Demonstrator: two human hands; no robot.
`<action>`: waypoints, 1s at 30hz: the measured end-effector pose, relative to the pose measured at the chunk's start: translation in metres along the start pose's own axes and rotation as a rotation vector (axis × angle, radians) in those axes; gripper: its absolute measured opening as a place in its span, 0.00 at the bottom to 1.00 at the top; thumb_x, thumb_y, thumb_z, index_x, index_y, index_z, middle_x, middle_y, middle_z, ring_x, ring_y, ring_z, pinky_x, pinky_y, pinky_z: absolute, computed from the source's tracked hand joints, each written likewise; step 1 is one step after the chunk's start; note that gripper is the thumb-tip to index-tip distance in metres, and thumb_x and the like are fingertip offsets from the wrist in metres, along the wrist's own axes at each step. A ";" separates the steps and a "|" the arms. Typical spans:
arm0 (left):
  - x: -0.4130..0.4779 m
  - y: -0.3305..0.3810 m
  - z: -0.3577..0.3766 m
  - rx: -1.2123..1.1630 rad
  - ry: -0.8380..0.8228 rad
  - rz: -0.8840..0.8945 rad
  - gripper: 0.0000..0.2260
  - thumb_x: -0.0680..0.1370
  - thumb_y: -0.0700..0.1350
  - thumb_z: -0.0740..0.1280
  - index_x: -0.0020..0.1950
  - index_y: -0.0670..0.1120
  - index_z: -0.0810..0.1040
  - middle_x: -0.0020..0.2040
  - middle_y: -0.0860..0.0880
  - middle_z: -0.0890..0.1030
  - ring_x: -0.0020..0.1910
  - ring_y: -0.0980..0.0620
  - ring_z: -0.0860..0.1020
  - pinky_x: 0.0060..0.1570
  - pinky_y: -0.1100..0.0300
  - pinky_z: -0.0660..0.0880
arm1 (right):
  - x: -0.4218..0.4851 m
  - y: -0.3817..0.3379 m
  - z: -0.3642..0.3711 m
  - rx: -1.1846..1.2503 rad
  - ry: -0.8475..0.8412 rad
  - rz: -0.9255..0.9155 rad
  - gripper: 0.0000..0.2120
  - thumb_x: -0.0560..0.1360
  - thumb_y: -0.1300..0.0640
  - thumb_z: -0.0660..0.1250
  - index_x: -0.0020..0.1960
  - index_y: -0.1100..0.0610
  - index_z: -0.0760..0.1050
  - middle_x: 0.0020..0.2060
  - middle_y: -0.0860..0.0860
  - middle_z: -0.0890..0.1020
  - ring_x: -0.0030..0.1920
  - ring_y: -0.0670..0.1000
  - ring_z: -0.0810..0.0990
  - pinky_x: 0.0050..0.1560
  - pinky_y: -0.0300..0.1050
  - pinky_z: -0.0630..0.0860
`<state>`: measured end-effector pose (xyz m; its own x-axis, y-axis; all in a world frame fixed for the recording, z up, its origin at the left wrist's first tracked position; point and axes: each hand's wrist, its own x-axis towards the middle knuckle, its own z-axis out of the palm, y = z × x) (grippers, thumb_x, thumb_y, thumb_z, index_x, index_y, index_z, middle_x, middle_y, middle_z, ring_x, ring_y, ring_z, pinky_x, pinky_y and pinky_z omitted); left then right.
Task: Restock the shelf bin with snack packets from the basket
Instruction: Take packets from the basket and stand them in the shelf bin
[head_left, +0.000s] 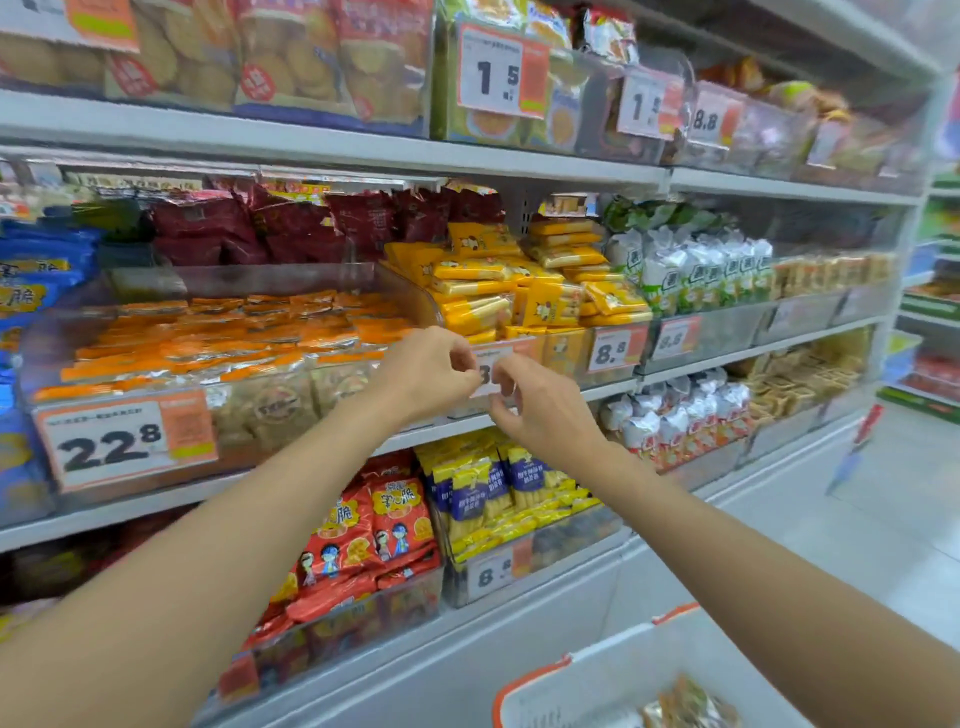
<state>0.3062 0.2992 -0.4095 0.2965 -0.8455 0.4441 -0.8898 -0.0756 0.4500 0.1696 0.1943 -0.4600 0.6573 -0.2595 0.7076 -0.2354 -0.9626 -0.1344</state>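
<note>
Left hand (431, 371), right hand (540, 410) pinch price tag (491, 373), bin (565, 356) front edge.

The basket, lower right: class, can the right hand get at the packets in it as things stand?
Probably not yet: the right hand pinches the price tag on the shelf bin. The basket below is open-topped, so once freed, the way looks clear.

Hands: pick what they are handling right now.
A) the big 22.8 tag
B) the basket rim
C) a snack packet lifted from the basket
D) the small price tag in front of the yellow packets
D: the left hand and the right hand both pinch the small price tag in front of the yellow packets; the basket sits untouched below.
</note>
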 end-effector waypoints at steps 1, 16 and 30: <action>-0.003 0.006 0.015 -0.003 -0.041 0.006 0.05 0.69 0.44 0.66 0.34 0.50 0.81 0.33 0.53 0.80 0.34 0.53 0.78 0.36 0.53 0.77 | -0.014 0.009 -0.002 0.017 -0.021 0.052 0.05 0.75 0.59 0.67 0.48 0.56 0.71 0.37 0.45 0.73 0.33 0.49 0.71 0.32 0.48 0.71; -0.075 0.046 0.320 -0.337 -0.600 -0.204 0.06 0.72 0.36 0.69 0.43 0.44 0.84 0.34 0.49 0.82 0.35 0.54 0.76 0.39 0.61 0.72 | -0.299 0.148 0.014 0.083 -0.411 0.770 0.11 0.72 0.55 0.68 0.54 0.53 0.74 0.42 0.45 0.81 0.38 0.50 0.77 0.42 0.47 0.73; -0.187 -0.004 0.467 -0.404 -0.887 -0.512 0.05 0.76 0.38 0.67 0.45 0.46 0.82 0.41 0.46 0.82 0.39 0.47 0.80 0.41 0.56 0.77 | -0.533 0.222 0.064 -0.274 -1.264 1.115 0.18 0.74 0.59 0.62 0.63 0.59 0.75 0.59 0.57 0.77 0.59 0.59 0.77 0.57 0.50 0.76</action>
<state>0.0920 0.2113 -0.8558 0.0994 -0.8551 -0.5088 -0.5058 -0.4838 0.7143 -0.1869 0.1144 -0.9118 0.1850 -0.7728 -0.6071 -0.9580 -0.2795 0.0639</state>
